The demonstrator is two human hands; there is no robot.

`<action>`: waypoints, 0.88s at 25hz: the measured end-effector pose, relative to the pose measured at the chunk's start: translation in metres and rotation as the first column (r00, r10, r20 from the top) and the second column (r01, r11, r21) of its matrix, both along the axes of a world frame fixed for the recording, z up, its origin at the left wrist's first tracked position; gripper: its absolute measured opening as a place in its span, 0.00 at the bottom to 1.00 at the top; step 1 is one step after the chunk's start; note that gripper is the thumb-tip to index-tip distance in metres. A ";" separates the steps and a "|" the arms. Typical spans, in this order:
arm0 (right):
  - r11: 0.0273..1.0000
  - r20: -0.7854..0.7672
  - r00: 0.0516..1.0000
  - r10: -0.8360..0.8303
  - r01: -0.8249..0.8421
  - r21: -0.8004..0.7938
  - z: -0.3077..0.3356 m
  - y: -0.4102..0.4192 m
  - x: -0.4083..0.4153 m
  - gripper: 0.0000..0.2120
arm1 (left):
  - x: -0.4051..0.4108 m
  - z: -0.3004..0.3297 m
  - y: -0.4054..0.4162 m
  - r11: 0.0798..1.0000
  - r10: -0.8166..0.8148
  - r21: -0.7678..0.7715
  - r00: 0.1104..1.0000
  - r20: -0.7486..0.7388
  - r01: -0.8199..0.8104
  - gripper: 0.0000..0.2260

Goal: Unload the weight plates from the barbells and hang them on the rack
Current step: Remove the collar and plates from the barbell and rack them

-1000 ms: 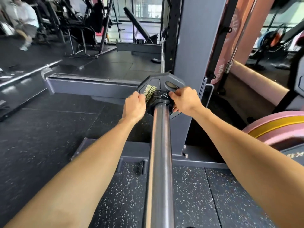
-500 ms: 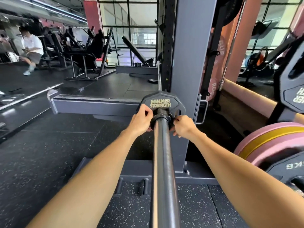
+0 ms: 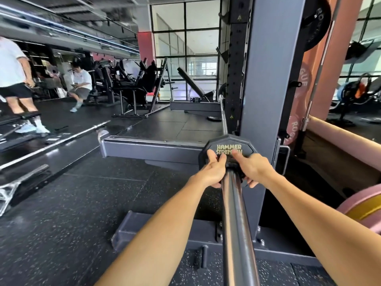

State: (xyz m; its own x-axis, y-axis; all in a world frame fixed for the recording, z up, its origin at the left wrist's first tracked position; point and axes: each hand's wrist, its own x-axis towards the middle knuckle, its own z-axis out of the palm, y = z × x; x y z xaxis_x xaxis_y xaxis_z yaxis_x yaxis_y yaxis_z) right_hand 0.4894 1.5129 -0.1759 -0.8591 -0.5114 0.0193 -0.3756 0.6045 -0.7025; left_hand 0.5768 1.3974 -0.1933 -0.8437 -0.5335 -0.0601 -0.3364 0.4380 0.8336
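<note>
Your left hand (image 3: 213, 172) and right hand (image 3: 252, 169) both grip the small black Hammer Strength weight plate (image 3: 224, 147), one on each side of the barbell (image 3: 237, 234). On each hand the fingers reach up over the plate's near face, partly covering the gold lettering, and the thumbs curl round its lower edge. The plate sits on the barbell's sleeve, which runs away from you from the bottom of the view toward the grey rack upright (image 3: 272, 79) just behind the plate. Pink and yellow bumper plates (image 3: 369, 207) show at the right edge. A black plate (image 3: 315, 21) hangs high on the rack at upper right. Another bare barbell (image 3: 61, 139) lies on the dark rubber floor (image 3: 82, 203) to your left, well apart from you.
</note>
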 end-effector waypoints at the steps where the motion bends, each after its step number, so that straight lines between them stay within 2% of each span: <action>1: 0.998 -0.052 0.999 0.013 -0.009 0.068 0.001 -0.002 0.002 0.37 | -0.001 -0.002 0.002 0.999 0.009 0.032 1.000 -0.013 -0.009 0.17; 3: 0.990 -0.101 0.995 0.026 -0.011 0.144 0.000 -0.005 0.004 0.35 | -0.001 -0.002 0.005 0.996 0.031 0.082 0.998 -0.053 -0.027 0.16; 6: 0.986 -0.086 0.996 0.023 -0.009 0.168 0.000 -0.009 0.005 0.32 | -0.003 0.000 0.007 0.991 0.061 0.122 0.993 -0.098 -0.049 0.17; 10: 0.968 -0.068 0.998 0.005 0.012 0.251 0.003 -0.007 0.008 0.36 | -0.007 -0.001 0.007 0.987 0.090 0.146 0.987 -0.132 -0.070 0.20; 13: 0.979 -0.129 0.990 0.063 -0.036 0.200 0.002 -0.007 0.004 0.33 | -0.008 -0.003 0.007 0.969 0.118 0.232 0.984 -0.133 -0.085 0.23; 17: 0.980 -0.230 0.967 0.108 -0.065 0.186 0.004 -0.007 0.004 0.27 | -0.013 -0.007 0.006 0.940 0.164 0.325 0.974 -0.156 -0.106 0.19; 22: 0.994 -0.176 0.980 0.095 -0.085 0.065 0.004 -0.009 0.004 0.21 | -0.012 -0.007 0.007 0.917 0.186 0.386 0.964 -0.191 -0.100 0.18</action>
State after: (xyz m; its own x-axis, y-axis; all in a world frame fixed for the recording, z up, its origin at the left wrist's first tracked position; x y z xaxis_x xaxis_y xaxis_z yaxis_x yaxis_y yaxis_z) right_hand 0.4938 1.5036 -0.1717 -0.7950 -0.5911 0.1367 -0.5464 0.5997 -0.5846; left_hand 0.5647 1.4043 -0.2005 -0.7745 -0.6249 -0.0985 -0.1621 0.0454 0.9857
